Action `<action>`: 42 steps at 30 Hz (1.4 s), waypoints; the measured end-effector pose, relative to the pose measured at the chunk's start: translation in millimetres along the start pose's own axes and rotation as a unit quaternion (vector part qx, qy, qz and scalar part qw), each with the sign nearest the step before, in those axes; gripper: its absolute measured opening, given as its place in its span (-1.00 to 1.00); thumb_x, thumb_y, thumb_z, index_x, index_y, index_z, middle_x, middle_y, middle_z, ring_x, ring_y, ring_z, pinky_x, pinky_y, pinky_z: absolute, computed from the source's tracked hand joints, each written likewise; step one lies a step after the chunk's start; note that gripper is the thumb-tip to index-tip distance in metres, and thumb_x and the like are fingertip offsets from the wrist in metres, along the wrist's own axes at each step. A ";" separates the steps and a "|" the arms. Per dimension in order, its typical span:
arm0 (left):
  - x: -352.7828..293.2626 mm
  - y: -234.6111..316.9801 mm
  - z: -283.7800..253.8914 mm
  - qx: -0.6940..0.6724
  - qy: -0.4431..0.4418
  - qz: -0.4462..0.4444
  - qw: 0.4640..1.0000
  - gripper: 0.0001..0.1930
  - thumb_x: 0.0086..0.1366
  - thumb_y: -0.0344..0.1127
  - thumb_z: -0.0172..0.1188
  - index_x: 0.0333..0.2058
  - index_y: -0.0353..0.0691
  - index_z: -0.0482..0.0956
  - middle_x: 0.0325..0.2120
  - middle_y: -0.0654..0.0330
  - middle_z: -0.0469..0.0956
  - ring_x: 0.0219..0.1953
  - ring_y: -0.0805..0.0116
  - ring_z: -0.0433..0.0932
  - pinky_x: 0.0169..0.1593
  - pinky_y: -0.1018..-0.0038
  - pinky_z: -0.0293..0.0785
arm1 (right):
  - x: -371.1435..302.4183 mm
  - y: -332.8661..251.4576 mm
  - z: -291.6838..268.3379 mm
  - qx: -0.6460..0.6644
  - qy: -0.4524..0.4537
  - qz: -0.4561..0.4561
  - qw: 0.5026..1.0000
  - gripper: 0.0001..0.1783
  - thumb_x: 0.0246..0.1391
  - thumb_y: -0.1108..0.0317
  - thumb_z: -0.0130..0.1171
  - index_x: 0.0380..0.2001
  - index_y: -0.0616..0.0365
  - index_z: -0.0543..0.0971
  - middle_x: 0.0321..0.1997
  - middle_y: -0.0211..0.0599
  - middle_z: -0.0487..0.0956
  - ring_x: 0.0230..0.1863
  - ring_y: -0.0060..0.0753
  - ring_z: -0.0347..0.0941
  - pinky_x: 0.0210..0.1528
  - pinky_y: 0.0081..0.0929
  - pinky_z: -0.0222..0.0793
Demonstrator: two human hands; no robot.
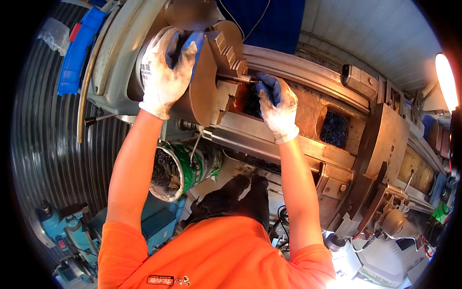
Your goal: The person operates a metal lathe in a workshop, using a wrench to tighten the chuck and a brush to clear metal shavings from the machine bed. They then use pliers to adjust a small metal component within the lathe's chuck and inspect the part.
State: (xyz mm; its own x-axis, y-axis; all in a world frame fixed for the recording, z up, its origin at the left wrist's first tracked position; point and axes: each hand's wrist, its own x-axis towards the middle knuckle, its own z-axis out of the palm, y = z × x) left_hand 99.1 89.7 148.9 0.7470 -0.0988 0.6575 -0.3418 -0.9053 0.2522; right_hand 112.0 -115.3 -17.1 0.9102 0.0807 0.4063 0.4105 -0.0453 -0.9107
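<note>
My left hand [166,72], in a white glove with blue-coated fingers, is closed over the rim of a large lathe chuck [204,84]. Stepped jaws [224,50] stand out from the chuck's face. From between them a thin metal rod [236,78] sticks out to the right, roughly level. My right hand [278,106], gloved alike, pinches the rod's outer end between thumb and fingers. Whether the jaws press on the rod, I cannot tell.
The lathe carriage [375,149] stands on the bed at right. Dark metal chips [333,129] fill a bed opening. Below the chuck, a green-and-white bucket [190,166] of chips lies tilted. A bright lamp [446,82] glows far right; a blue bin [79,53] is upper left.
</note>
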 end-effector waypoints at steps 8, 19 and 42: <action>2.6 1.2 0.3 -0.009 0.000 -0.012 1.000 -0.72 0.25 -0.25 0.26 -0.15 -0.31 0.60 -0.22 -0.01 0.60 -0.16 0.00 0.58 -0.03 0.30 0.47 | 0.8 -1.0 -5.1 0.059 -0.027 0.096 0.993 -0.71 0.01 0.52 0.22 -0.14 0.26 0.59 -0.25 -0.06 0.62 -0.26 -0.10 0.60 -0.14 -0.34 0.51; 3.5 3.3 -0.2 -0.023 -0.003 -0.020 1.000 -0.74 0.22 -0.28 0.28 -0.16 -0.28 0.62 -0.24 0.03 0.62 -0.19 0.04 0.59 -0.05 0.32 0.48 | 7.3 -10.6 -11.4 -0.102 -0.030 -0.066 0.992 -0.66 -0.09 0.53 0.25 -0.15 0.20 0.58 -0.23 -0.06 0.61 -0.22 0.06 0.56 -0.13 -0.22 0.49; -0.5 -3.5 -2.2 -0.011 -0.011 0.005 1.000 -0.68 0.29 -0.26 0.26 -0.09 -0.37 0.57 -0.19 -0.02 0.62 -0.15 0.12 0.61 0.01 0.35 0.48 | 16.4 -5.4 -14.2 -0.131 -0.092 -0.037 0.986 -0.78 0.05 0.47 0.15 -0.23 0.38 0.49 -0.44 0.14 0.54 -0.42 0.20 0.50 -0.33 -0.15 0.45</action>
State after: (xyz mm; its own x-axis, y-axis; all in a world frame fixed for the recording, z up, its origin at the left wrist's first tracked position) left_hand 98.6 93.9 149.2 0.7552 -0.1169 0.6450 -0.3621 -0.8946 0.2619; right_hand 125.4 -127.9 -4.4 0.8620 0.2708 0.4286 0.4972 -0.2868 -0.8188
